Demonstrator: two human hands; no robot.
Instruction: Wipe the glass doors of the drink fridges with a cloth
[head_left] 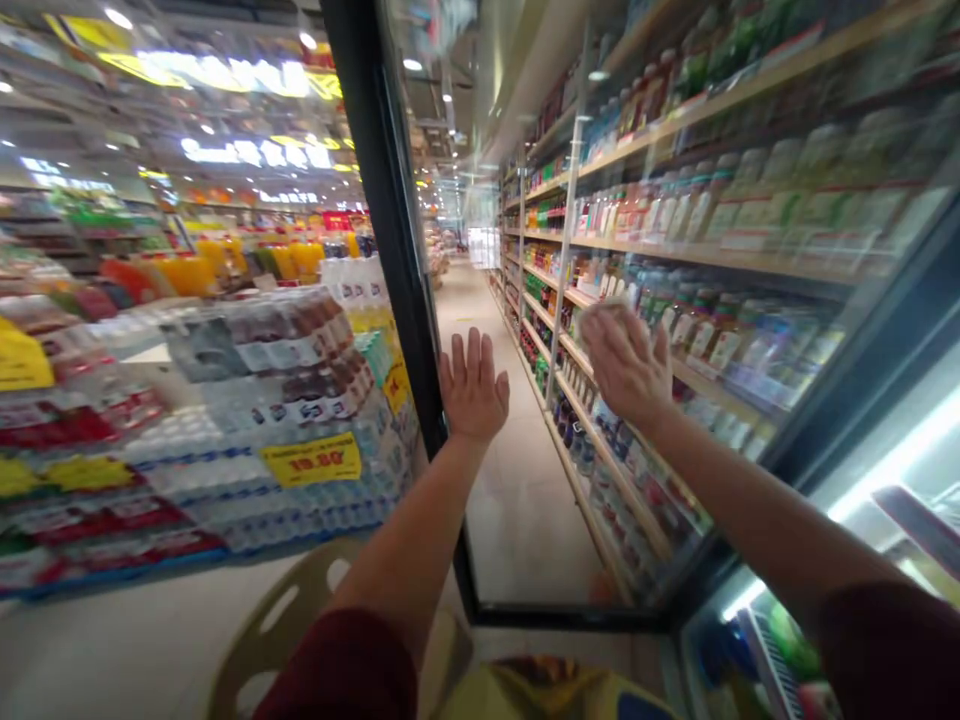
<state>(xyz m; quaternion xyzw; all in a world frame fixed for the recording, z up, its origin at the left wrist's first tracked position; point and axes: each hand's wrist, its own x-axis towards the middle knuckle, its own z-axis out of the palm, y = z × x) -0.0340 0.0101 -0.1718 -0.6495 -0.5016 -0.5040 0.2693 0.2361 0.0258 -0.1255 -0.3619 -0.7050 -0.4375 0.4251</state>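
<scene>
A glass cooler door with a black frame stands swung open in front of me. My left hand lies flat against the glass beside the frame's left edge, fingers stretched and holding nothing. Further right, my right hand presses a pale cloth to the pane. Only a thin rim of this cloth shows past the fingertips; the rest is covered by the hand. Both arms reach forward in dark red sleeves.
Lit cooler shelves are at lower right. Shelves of bottles show in the glass. Stacked drink packs with a yellow price sign stand left. Below are an olive plastic stool or chair and a yellow printed item.
</scene>
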